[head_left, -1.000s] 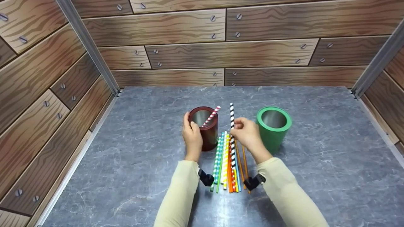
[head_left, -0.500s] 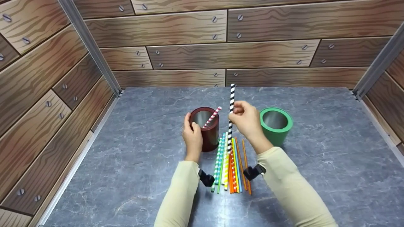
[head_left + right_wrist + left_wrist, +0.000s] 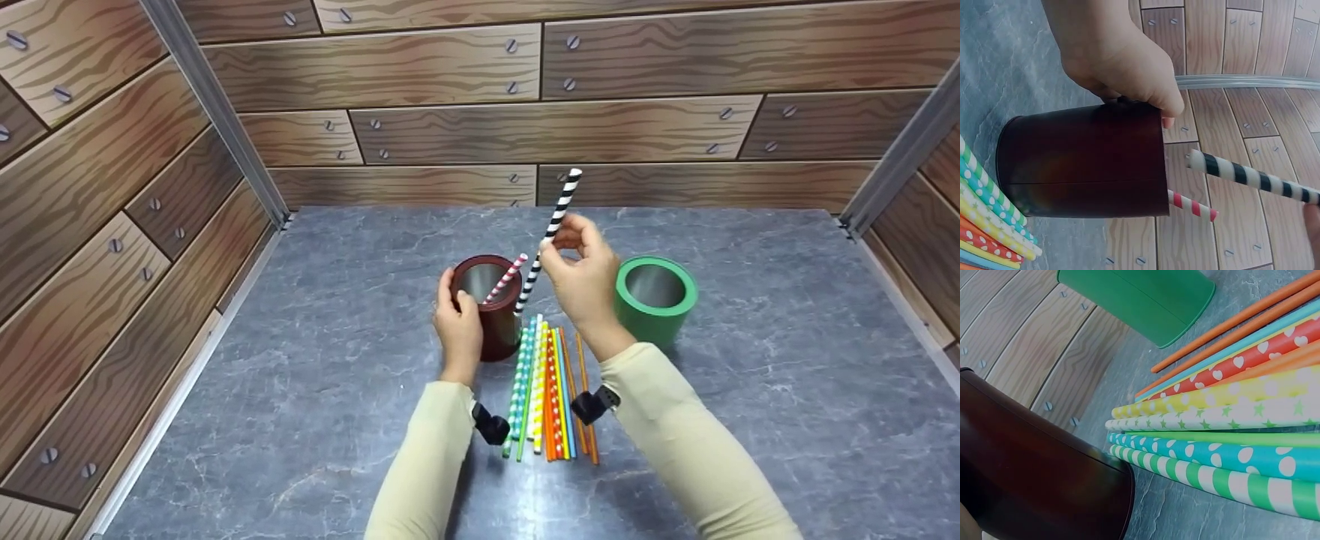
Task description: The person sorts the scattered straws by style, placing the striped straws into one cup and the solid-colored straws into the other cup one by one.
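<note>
Step in hand, as I judged it: putting a straw into the dark red cup (image 3: 501, 334); straw up off the surface (image 3: 322, 322), not yet in. Right hand (image 3: 589, 274) had the black-and-white straw (image 3: 566, 199) pinched around its middle. Straw was tilted, top end leaning right and far, lower end near the cup's right side. From the right wrist, that lower end showed above rim level, apart from the cup and touching nothing I could see. Left hand (image 3: 457, 322) had its grip round the left side of the cup, thumb at the near rim; cup was upright. A red-and-white straw (image 3: 505, 280) already stood slanted in it, end poking out to the right. Loose straws (image 3: 538, 375) lay side by side, near and to the right of the cup. Green cup (image 3: 649, 322) stood upright farther right, neither hand holding it.

Next move, my guess: called for bringing the lower end left over the opening, then letting it down beside the red-and-white straw, left hand steadying the cup. Likeliest slip: the tip catching on the rim or knocking the other straw.
</note>
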Motion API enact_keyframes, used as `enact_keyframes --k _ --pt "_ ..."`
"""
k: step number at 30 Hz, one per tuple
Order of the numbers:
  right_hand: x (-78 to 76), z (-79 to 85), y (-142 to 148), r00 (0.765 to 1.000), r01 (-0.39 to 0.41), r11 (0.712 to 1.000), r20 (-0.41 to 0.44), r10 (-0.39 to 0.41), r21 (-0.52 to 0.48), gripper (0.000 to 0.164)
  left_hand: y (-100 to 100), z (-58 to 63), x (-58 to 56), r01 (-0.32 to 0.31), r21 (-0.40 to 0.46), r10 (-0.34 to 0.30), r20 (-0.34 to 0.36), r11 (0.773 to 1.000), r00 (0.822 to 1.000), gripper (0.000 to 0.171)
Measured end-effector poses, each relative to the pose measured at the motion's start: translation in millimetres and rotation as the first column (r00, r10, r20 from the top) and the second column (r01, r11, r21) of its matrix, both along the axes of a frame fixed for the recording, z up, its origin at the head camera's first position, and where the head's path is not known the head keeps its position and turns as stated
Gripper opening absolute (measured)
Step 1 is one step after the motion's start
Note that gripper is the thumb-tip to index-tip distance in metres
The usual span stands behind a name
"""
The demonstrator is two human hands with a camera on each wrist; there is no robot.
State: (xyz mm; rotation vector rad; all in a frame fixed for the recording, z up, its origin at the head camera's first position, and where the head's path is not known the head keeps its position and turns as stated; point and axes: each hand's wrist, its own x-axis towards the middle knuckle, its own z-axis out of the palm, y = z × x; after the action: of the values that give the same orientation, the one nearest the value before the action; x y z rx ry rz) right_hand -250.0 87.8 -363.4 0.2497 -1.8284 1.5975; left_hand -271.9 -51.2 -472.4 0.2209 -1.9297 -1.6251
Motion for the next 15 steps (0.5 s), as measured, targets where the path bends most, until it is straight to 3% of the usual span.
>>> enact_keyframes --k 8,15 --pt "-2.0 -13.1 -11 0.993 -0.006 0.996 -0.121 -0.005 -0.09 0.028 1 -0.6 -1.0 -0.006 0.008 0.006 0.001 1.0 1.0 0.044" --pt "-5.0 -29.1 -19 0.996 0.017 0.995 -0.09 -0.025 -0.098 0.027 0 -2.1 -1.1 0.014 0.011 -0.015 0.015 1.0 1.0 0.044"
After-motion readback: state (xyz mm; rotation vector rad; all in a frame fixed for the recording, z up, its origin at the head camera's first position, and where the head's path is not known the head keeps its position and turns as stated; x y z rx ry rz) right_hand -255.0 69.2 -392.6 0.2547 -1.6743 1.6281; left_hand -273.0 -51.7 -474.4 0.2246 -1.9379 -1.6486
